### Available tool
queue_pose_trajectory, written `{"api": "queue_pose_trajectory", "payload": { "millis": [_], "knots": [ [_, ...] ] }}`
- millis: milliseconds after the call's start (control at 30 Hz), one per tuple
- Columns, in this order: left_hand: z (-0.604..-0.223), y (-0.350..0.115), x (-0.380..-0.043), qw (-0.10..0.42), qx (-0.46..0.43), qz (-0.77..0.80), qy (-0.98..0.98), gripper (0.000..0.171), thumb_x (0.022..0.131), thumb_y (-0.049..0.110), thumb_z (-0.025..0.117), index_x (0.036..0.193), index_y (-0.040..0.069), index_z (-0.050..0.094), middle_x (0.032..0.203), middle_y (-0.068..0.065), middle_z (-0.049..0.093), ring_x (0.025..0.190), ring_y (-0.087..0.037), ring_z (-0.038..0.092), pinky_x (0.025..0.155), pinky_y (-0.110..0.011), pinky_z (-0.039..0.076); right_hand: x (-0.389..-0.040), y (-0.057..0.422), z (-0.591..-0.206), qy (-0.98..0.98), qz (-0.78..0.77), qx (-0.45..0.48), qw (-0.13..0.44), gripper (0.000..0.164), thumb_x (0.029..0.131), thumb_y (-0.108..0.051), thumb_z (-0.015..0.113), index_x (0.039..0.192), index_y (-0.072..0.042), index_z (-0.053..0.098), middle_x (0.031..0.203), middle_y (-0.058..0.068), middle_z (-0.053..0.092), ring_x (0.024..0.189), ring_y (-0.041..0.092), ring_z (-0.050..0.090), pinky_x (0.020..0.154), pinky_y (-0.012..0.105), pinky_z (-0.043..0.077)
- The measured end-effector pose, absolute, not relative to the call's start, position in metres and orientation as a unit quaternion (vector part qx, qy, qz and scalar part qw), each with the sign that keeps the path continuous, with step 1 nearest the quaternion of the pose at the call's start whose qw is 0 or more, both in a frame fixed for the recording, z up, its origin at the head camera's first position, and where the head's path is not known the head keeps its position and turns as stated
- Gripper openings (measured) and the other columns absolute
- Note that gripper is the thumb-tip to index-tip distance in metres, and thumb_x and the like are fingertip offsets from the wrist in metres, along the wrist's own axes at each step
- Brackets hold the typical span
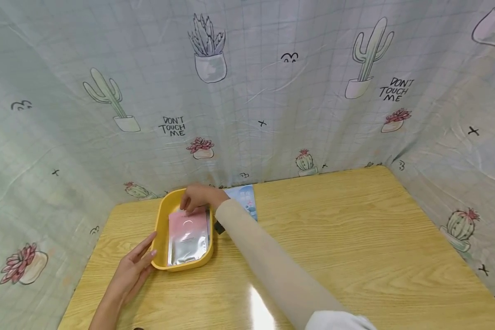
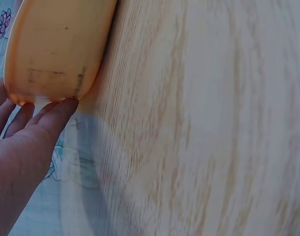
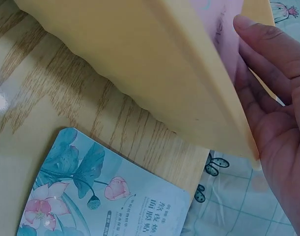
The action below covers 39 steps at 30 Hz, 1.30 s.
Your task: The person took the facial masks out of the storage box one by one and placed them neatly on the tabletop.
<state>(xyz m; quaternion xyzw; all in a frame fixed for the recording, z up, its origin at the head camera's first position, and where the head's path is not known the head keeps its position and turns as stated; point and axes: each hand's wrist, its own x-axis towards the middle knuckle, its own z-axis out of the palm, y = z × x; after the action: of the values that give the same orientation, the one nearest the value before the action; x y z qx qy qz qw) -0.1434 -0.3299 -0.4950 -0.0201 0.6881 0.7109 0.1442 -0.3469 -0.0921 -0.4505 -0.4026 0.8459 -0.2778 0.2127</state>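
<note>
A yellow plastic basket point(image 1: 161, 229) stands at the left of the wooden table. Inside lies a flat pink and silver sachet point(image 1: 188, 233), with the edge of another packet showing beneath its right side. My right hand point(image 1: 198, 197) reaches over the far end of the basket and pinches the sachet's top edge; the right wrist view has the thumb point(image 3: 260, 29) on its pink face and the fingers behind. At the basket's near left corner, my left hand point(image 1: 133, 270) touches the outer wall and rim with extended fingers point(image 2: 54, 118).
A light blue packet point(image 3: 105, 191) printed with lotus flowers lies on the table just right of the basket, partly behind my right forearm. The wooden table point(image 1: 346, 238) extends to the right. A cactus-print curtain point(image 1: 251, 91) hangs along the back and sides.
</note>
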Motion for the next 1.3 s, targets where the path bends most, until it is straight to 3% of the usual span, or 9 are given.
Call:
{"api": "queue_pose_trajectory", "payload": {
  "millis": [233, 467, 600, 733, 933, 1133, 1300],
  "knots": [
    [-0.495, -0.329, -0.144, 0.145, -0.024, 0.712, 0.686, 0.067, 0.107, 0.015, 0.056, 0.164, 0.014, 0.021, 0.171, -0.011, 0.004, 0.117, 0.002, 0.054, 0.087, -0.018, 0.053, -0.342, -0.091, -0.450, 0.848, -0.274, -0.402, 0.209, 0.023, 0.091, -0.012, 0.079, 0.114, -0.012, 0.079, 0.108, -0.004, 0.076, 0.099, 0.005, 0.065, 0.082, 0.010, 0.047],
    [-0.494, -0.328, -0.143, 0.148, -0.040, 0.705, 0.693, 0.068, 0.106, 0.018, 0.057, 0.164, 0.017, 0.021, 0.171, -0.014, -0.002, 0.117, 0.005, 0.052, 0.086, -0.017, 0.052, -0.337, -0.090, -0.447, 0.816, -0.355, -0.375, 0.261, 0.029, 0.091, -0.007, 0.077, 0.119, -0.010, 0.077, 0.106, -0.003, 0.076, 0.093, 0.005, 0.066, 0.080, 0.014, 0.051],
    [-0.493, -0.328, -0.143, 0.147, -0.039, 0.701, 0.697, 0.068, 0.106, 0.018, 0.058, 0.164, 0.017, 0.023, 0.171, -0.014, 0.000, 0.107, 0.003, 0.054, 0.081, -0.016, 0.052, -0.338, -0.086, -0.447, 0.769, -0.417, -0.359, 0.324, 0.033, 0.093, -0.001, 0.073, 0.126, -0.007, 0.072, 0.114, 0.001, 0.073, 0.098, 0.008, 0.065, 0.082, 0.017, 0.052],
    [-0.491, -0.328, -0.144, 0.142, -0.039, 0.694, 0.705, 0.068, 0.105, 0.019, 0.059, 0.164, 0.018, 0.025, 0.170, -0.016, -0.002, 0.090, 0.000, 0.052, 0.073, -0.016, 0.050, -0.339, -0.082, -0.445, 0.712, -0.468, -0.312, 0.420, 0.037, 0.097, -0.002, 0.068, 0.133, -0.009, 0.068, 0.121, -0.003, 0.070, 0.097, 0.010, 0.062, 0.073, 0.027, 0.053],
    [-0.488, -0.328, -0.145, 0.146, -0.036, 0.695, 0.703, 0.069, 0.106, 0.019, 0.058, 0.164, 0.017, 0.021, 0.170, -0.016, -0.007, 0.108, 0.004, 0.052, 0.082, -0.017, 0.051, -0.336, -0.080, -0.441, 0.659, -0.481, -0.275, 0.509, 0.050, 0.095, 0.009, 0.058, 0.138, -0.017, 0.066, 0.129, -0.011, 0.066, 0.099, 0.014, 0.058, 0.061, 0.033, 0.044],
    [-0.490, -0.330, -0.144, 0.145, -0.036, 0.703, 0.695, 0.069, 0.106, 0.019, 0.058, 0.164, 0.018, 0.021, 0.171, -0.011, 0.003, 0.104, 0.002, 0.054, 0.080, -0.017, 0.051, -0.332, -0.077, -0.440, 0.656, -0.480, -0.280, 0.511, 0.077, 0.083, 0.025, 0.049, 0.145, -0.019, 0.060, 0.139, -0.007, 0.058, 0.106, 0.016, 0.052, 0.067, 0.033, 0.042],
    [-0.491, -0.329, -0.143, 0.147, -0.027, 0.703, 0.695, 0.068, 0.106, 0.017, 0.057, 0.164, 0.015, 0.020, 0.170, -0.015, -0.003, 0.110, 0.002, 0.054, 0.084, -0.017, 0.052, -0.329, -0.073, -0.449, 0.653, -0.525, -0.287, 0.465, 0.069, 0.087, 0.027, 0.049, 0.150, -0.003, 0.050, 0.130, 0.007, 0.061, 0.101, 0.017, 0.054, 0.079, 0.026, 0.052]
  ]
}}
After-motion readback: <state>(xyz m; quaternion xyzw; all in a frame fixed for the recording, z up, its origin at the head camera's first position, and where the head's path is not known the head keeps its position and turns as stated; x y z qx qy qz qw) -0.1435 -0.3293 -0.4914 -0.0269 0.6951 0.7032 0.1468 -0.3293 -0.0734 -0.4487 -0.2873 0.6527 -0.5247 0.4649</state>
